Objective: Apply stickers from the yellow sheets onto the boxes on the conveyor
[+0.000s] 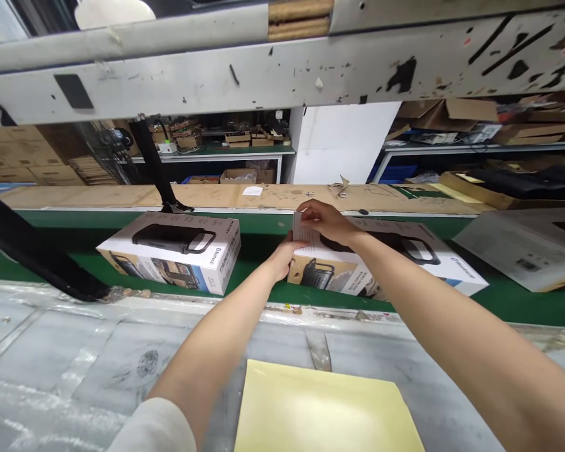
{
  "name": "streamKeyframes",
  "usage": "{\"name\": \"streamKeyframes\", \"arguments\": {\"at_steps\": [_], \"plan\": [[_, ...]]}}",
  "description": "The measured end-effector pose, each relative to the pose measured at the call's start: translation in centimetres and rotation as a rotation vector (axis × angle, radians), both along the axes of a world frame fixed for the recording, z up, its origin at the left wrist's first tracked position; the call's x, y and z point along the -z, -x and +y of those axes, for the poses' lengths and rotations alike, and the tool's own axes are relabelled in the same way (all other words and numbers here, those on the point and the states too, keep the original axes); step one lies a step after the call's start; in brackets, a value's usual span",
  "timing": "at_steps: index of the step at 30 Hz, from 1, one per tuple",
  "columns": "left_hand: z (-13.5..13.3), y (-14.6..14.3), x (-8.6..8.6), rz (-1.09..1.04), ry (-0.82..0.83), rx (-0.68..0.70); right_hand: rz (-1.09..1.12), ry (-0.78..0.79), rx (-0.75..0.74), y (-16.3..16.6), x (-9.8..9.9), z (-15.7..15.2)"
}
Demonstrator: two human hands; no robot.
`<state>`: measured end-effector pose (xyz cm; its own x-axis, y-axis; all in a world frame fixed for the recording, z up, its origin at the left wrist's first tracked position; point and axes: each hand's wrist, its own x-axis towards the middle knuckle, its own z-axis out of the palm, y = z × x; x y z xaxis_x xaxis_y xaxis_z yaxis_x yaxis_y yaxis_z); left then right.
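A printed speaker box (329,276) lies on the green conveyor belt (263,235), its long side toward me. Both my hands are at its left end. My left hand (282,258) grips the lower part of that end, thumb against the box and the other fingers mostly hidden. My right hand (328,223) reaches over the top, its bent fingers holding a narrow upright cardboard flap (297,221) at the end. My right forearm covers part of the box's top and front. Another speaker box (169,248) of the same print lies further left on the belt.
A plain-sided white box (527,251) sits at the belt's right. Yellow sheets (329,408) lie on the plastic-covered table (98,358) before me. A scuffed metal beam (207,81) crosses overhead; black posts (153,163) stand at left. Shelves with cartons are behind.
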<state>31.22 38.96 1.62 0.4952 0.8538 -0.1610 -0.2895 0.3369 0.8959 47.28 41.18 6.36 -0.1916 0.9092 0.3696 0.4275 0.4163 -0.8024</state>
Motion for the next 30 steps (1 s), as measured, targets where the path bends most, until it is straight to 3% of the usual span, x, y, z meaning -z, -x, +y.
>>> {"name": "streamKeyframes", "arguments": {"at_steps": [3,7,17,21,25,27,30], "plan": [[0.3,0.3,0.5,-0.087,0.072,0.020,-0.029,0.025,-0.053,0.4,0.6,1.8],[0.6,0.6,0.5,-0.106,0.050,0.013,-0.086,0.018,-0.077,0.9,1.5,2.9],[0.4,1.2,0.3,-0.080,0.061,-0.026,-0.251,-0.156,0.098,1.0,3.1,3.5],[0.5,1.5,0.4,-0.089,0.049,-0.043,-0.371,-0.205,-0.016,0.6,2.4,1.8],[0.5,1.6,0.5,-0.099,0.050,-0.083,-0.702,-0.219,-0.209,1.7,0.6,1.2],[0.4,1.5,0.5,-0.094,0.063,-0.110,-0.783,-0.164,-0.198,3.0,-0.1,1.8],[0.2,1.5,0.4,-0.084,0.075,-0.177,-0.739,-0.070,-0.098,4.6,-0.4,2.8]]}}
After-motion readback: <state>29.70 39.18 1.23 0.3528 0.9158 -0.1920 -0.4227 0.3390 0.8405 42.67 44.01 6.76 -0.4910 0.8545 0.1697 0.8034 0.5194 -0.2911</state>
